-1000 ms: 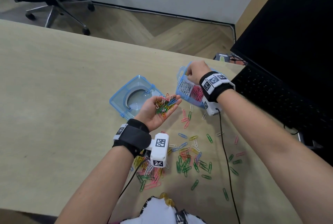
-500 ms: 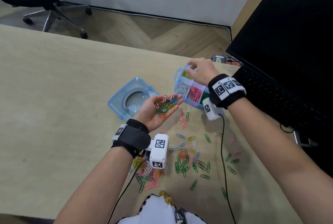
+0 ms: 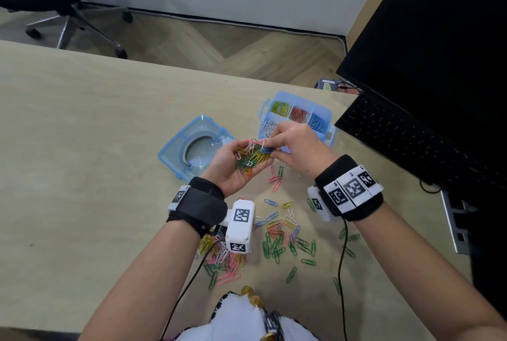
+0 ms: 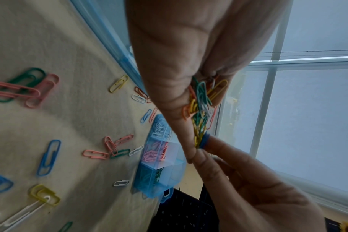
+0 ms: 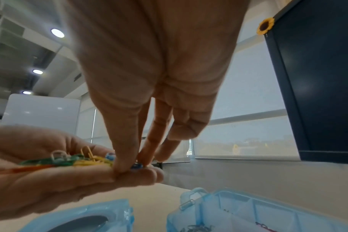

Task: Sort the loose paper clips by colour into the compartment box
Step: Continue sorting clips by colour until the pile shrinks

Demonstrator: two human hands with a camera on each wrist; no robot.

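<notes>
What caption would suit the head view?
Right hand picks a blue clip from mixed clips cupped in left hand.

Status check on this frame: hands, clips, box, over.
Left hand cups mixed clips. Right hand pinches blue clip from that pile. Compartment box open, part filled, nothing blocking.

Mixed clips point(image 4: 201, 100) in left hand point(image 4: 179, 62); right hand point(image 4: 248, 188) on blue clip point(image 4: 204, 141)
</notes>
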